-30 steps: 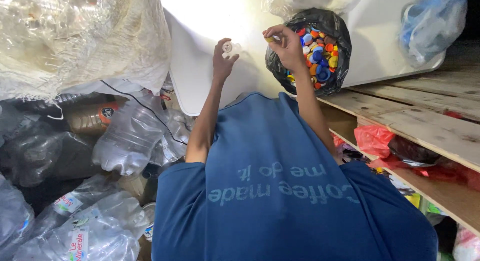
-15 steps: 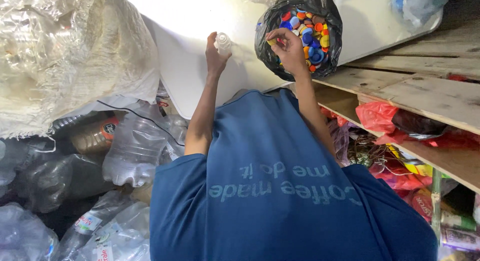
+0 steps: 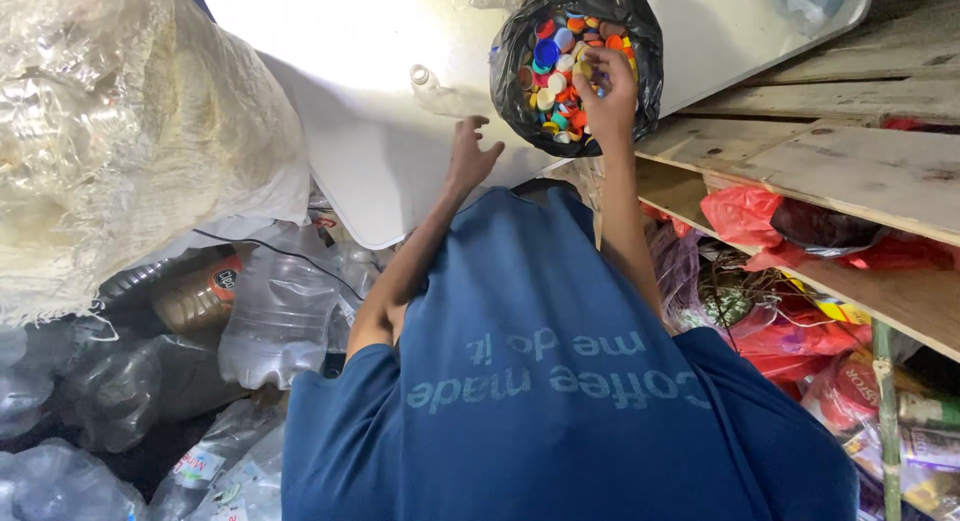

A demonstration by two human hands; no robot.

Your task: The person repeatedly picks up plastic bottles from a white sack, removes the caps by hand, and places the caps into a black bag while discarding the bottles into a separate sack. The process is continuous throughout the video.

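Reaching into the mouth of a black plastic bag [image 3: 640, 31], the right hand [image 3: 605, 91] has its fingers curled narrow over a heap of coloured bottle caps [image 3: 560, 76]; whether a cap sits pinched between the fingertips cannot be told, since the knuckles hide them. That bag stands at the far side, its rim folded open, and the caps inside show red, blue, orange, yellow and white. Just left of it, the left hand [image 3: 470, 156] is spread wide with nothing in it, fingers fanned below a clear plastic bottle [image 3: 437, 91] that has no cap on its neck. The bottle is just beyond the fingertips, apart from them, in front of a big white sack [image 3: 340, 101] that fills the far middle of the view. Both bare forearms run up from a dark blue shirt [image 3: 560, 381] with pale lettering, which takes up the near part of the frame. To the left a translucent bag [image 3: 120, 131] of crushed clear plastic bulges, and under it lie squashed bottles [image 3: 280, 311], one of them brown with an orange label. On the right, rough wooden planks [image 3: 830, 161] slope across, with red plastic bags [image 3: 745, 216] and mixed wrappers stuffed beneath them, and a green stick near the lower right corner.
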